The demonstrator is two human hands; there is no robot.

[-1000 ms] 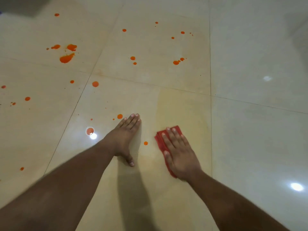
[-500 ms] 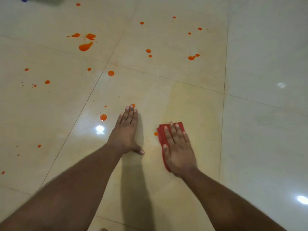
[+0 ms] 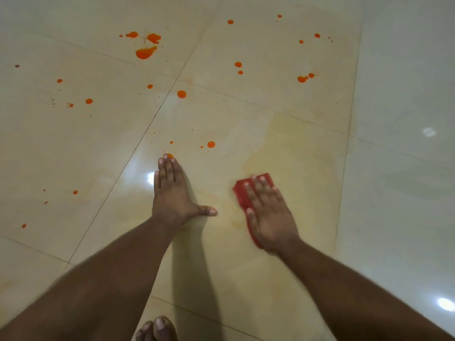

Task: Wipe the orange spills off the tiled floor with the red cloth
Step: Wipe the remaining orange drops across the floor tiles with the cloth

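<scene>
**Red cloth slides right across the smeared tile**

Since half a second ago the right hand (image 3: 270,212) has carried the folded red cloth (image 3: 242,195) a little to the right, away from the left hand (image 3: 172,193), and the small orange drop that lay just beside the cloth's left edge is gone, leaving a faint yellowish smear (image 3: 258,153) on the floor. More of the near floor now shows, and bare toes (image 3: 157,328) have come into view at the bottom edge.

Head view: the right hand lies flat on the cloth with its fingers straight and together, pressing it against the glossy cream tiled floor (image 3: 394,217); the cloth shows at the fingertips and along the thumb side. The left hand is also flat on the floor, fingers straight and thumb spread wide, holding nothing. Its fingertips touch one orange drop (image 3: 169,155). Other orange spills lie farther off: a round drop (image 3: 211,144) ahead between the hands, a bigger drop (image 3: 181,94) near the grout line, a large splash (image 3: 145,52) at upper left, and scattered spots (image 3: 302,79) at upper right.
</scene>
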